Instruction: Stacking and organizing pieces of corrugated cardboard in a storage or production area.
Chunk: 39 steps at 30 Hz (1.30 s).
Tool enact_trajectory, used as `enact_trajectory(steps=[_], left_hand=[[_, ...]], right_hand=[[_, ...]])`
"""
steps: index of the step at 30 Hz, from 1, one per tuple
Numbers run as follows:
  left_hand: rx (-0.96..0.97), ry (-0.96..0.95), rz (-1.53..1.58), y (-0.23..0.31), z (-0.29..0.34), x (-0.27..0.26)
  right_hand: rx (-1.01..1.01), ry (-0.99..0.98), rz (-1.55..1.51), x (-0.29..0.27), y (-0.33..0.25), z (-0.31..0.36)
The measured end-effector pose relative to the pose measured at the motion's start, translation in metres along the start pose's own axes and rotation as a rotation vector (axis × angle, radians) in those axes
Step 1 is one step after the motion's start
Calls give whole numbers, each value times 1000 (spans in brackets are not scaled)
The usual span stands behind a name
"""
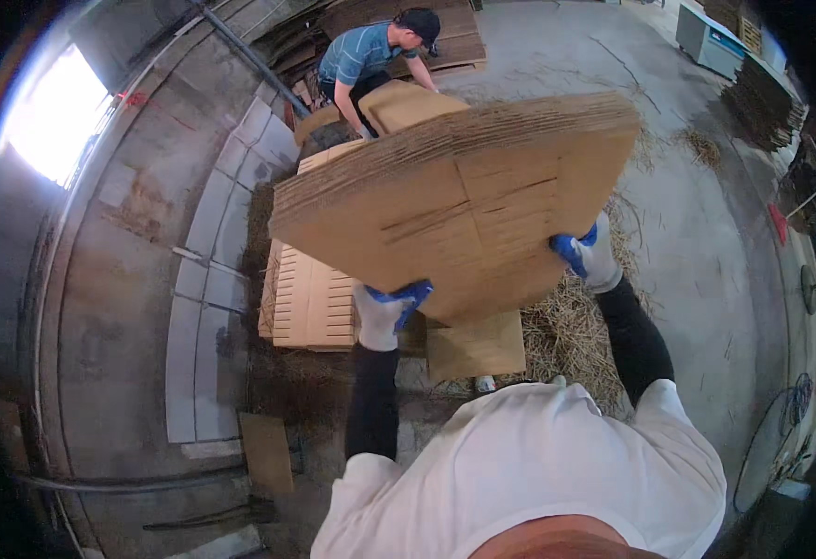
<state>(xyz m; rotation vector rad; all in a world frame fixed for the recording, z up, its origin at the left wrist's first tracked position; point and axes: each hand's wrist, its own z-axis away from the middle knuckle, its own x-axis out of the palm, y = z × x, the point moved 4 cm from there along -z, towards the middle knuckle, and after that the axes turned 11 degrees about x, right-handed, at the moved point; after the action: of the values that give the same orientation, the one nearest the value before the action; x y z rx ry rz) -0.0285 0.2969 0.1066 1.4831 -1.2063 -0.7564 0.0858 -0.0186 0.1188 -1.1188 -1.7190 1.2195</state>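
Blue-coated fingers (414, 293) gripping a thick cardboard stack (510, 224), tan, layered edge, dark-streaked face

Window (58, 112) blazing white at upper left, glare flooding in! Grey wall (119, 279) beside it, stained and rough, pale panels (181, 382) lined up along its base. Metal pipe (251, 61) slanting across top left. Over right, grey floor (697, 270) opening wide, dry strips (703, 149) scattered on it; pale, blue-fronted cabinet (709, 45) far back, long-handled red tool (778, 224) near right edge, coiled cable (800, 396) below!
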Motion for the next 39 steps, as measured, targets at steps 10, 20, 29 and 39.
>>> enact_trajectory(steps=[10,20,29,39], left_hand=[[616,-96,-253,-33,11,20],[654,66,-71,-24,48,65],[592,14,-149,-8,57,157],[320,-314,152,35,-28,134]], right_hand=[[130,-105,-147,-20,9,18],[-78,116,-107,-15,-53,45],[-113,507,-230,30,-44,80],[-86,390,93,-61,-113,42]])
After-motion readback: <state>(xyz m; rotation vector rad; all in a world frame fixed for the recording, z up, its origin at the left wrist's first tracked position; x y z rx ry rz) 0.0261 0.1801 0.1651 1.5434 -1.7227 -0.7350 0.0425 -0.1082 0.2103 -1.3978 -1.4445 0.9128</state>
